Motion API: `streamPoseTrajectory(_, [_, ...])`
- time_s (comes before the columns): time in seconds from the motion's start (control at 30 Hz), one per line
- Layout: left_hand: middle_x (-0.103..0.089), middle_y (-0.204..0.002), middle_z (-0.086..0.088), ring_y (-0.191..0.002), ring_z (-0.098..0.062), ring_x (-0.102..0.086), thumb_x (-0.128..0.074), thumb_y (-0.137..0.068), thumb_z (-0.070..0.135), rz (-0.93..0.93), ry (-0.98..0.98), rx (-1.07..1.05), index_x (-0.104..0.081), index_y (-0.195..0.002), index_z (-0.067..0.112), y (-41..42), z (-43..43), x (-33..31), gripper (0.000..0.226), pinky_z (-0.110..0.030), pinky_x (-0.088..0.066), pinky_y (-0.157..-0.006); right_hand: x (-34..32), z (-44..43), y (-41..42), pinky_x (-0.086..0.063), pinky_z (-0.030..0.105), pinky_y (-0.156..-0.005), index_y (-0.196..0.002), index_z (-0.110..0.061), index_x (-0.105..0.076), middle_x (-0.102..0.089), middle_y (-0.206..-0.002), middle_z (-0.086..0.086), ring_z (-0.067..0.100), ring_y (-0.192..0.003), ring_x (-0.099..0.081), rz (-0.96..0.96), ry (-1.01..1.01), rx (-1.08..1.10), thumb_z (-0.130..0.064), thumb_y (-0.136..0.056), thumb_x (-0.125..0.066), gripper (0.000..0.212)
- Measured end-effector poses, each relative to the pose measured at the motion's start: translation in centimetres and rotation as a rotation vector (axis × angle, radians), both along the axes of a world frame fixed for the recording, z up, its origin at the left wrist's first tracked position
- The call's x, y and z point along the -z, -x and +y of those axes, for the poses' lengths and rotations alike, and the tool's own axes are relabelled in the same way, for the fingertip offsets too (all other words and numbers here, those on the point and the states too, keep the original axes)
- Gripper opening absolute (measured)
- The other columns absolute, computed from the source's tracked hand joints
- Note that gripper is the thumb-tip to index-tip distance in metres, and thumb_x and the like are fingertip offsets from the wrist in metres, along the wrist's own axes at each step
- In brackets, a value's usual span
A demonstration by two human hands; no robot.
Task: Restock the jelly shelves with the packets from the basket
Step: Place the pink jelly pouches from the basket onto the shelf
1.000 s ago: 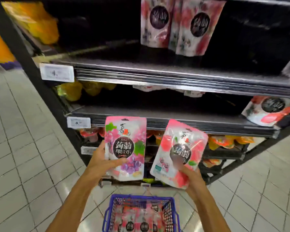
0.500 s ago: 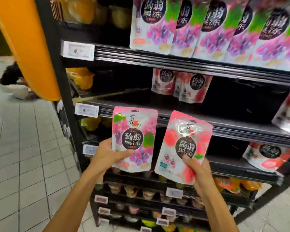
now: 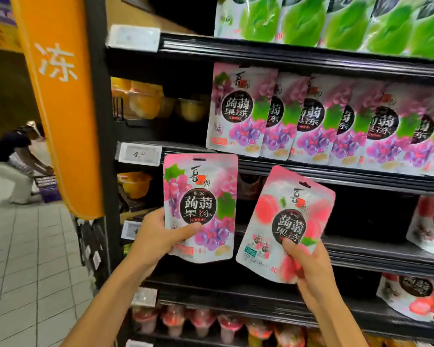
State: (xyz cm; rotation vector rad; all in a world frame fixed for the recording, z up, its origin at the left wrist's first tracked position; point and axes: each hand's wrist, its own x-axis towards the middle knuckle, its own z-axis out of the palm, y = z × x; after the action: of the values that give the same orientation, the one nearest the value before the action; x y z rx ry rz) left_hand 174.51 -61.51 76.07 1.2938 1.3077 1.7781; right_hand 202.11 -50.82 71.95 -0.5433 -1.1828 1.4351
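My left hand (image 3: 158,236) grips a pink grape jelly packet (image 3: 201,206) by its lower left corner, upright in front of the shelves. A peach jelly packet (image 3: 283,224), tilted to the right, is held at its bottom edge by my right hand (image 3: 308,266). Just above both packets, a row of matching grape packets (image 3: 311,121) stands on a black shelf (image 3: 336,171). Peach packets (image 3: 431,226) sit at the far right of the shelf below, with dark space to their left. The basket is out of view.
Green jelly packets (image 3: 348,21) fill the top shelf. Jelly cups (image 3: 211,324) line the bottom shelf and yellow cups (image 3: 145,98) sit further left. An orange pillar sign (image 3: 58,101) hangs at the left. A person (image 3: 15,161) bends over down the tiled aisle.
My view has tilted up from the basket and low shelves to the grape and green packet rows. Both hands have lifted their packets higher, toward the grape shelf.
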Motion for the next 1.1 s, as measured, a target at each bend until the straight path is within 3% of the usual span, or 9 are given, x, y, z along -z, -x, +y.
streamPoseTrajectory(0.13, [-0.077,-0.097,-0.007,-0.086,-0.025,-0.074,-0.086,-0.057,0.030,-0.079,-0.039,0.046,-0.072,-0.097,0.023,0.9,0.2,-4.4,0.043,-0.030,-0.059,-0.059,-2.8,0.0,1.2,-0.060,0.041,-0.075,-0.112,-0.018,-0.066,-0.070,-0.114,0.018,0.036,-0.103,-0.069,-0.005,-0.073,-0.005,-0.012,-0.072,-0.076,0.042])
streamPoseTrajectory(0.27, [-0.077,-0.092,-0.004,-0.083,-0.020,-0.075,-0.086,-0.049,0.040,-0.061,-0.066,0.049,-0.076,-0.089,0.021,1.8,1.0,-9.2,0.045,-0.024,-0.057,-0.057,-5.0,-0.1,2.0,-0.060,0.038,-0.071,-0.109,-0.017,-0.068,-0.072,-0.111,0.018,0.034,-0.099,-0.071,0.005,-0.111,0.006,-0.011,-0.072,-0.075,0.038])
streamPoseTrajectory(0.37, [-0.077,-0.093,-0.004,-0.085,-0.019,-0.075,-0.085,-0.053,0.039,-0.046,-0.082,0.036,-0.073,-0.099,0.016,2.3,2.2,-12.1,0.053,-0.026,-0.058,-0.059,-6.0,-0.2,2.6,-0.061,0.039,-0.070,-0.109,-0.015,-0.066,-0.073,-0.109,0.017,0.034,-0.097,-0.072,-0.011,-0.131,0.023,-0.011,-0.070,-0.075,0.040])
streamPoseTrajectory(0.5, [-0.077,-0.090,-0.005,-0.078,-0.018,-0.074,-0.082,-0.073,0.024,-0.041,-0.092,-0.037,-0.073,-0.098,0.010,3.0,3.9,-14.5,0.031,-0.021,-0.053,-0.049,-6.3,-0.2,3.3,-0.060,0.037,-0.069,-0.103,-0.013,-0.070,-0.073,-0.106,0.019,0.033,-0.093,-0.073,0.002,-0.142,0.032,-0.011,-0.066,-0.077,0.038])
streamPoseTrajectory(0.67, [-0.075,-0.088,0.002,-0.076,-0.010,-0.072,-0.079,-0.079,0.022,0.079,-0.112,-0.120,-0.068,-0.092,0.021,3.9,5.1,-16.0,0.017,-0.021,-0.058,-0.058,-6.6,-0.2,3.6,-0.059,0.037,-0.070,-0.101,-0.014,-0.072,-0.073,-0.107,0.019,0.034,-0.093,-0.072,-0.002,-0.161,0.042,-0.012,-0.062,-0.080,0.040])
streamPoseTrajectory(0.87, [-0.071,-0.085,0.001,-0.065,-0.003,-0.066,-0.073,-0.086,0.021,0.125,-0.098,-0.145,-0.066,-0.086,0.022,4.5,6.7,-16.6,0.007,-0.014,-0.051,-0.049,-6.8,0.0,3.8,-0.059,0.036,-0.068,-0.103,-0.014,-0.072,-0.073,-0.106,0.019,0.033,-0.092,-0.073,0.001,-0.171,0.059,-0.014,-0.061,-0.081,0.042])
streamPoseTrajectory(1.0, [-0.066,-0.071,0.005,-0.045,0.004,-0.059,-0.070,-0.089,0.024,0.103,-0.081,-0.157,-0.069,-0.081,0.015,4.8,7.7,-17.5,0.012,-0.013,-0.047,-0.044,-6.8,-0.2,4.2,-0.059,0.036,-0.069,-0.102,-0.013,-0.072,-0.073,-0.107,0.020,0.035,-0.093,-0.073,-0.002,-0.167,0.056,-0.012,-0.062,-0.081,0.041])
streamPoseTrajectory(1.1, [-0.068,-0.079,0.003,-0.057,-0.002,-0.063,-0.071,-0.089,0.021,0.100,-0.104,-0.168,-0.069,-0.090,0.011,5.2,8.4,-18.3,0.010,-0.025,-0.057,-0.060,-6.8,-0.4,4.3,-0.060,0.036,-0.068,-0.102,-0.013,-0.072,-0.073,-0.106,0.020,0.035,-0.093,-0.073,0.007,-0.163,0.060,-0.009,-0.064,-0.079,0.039])
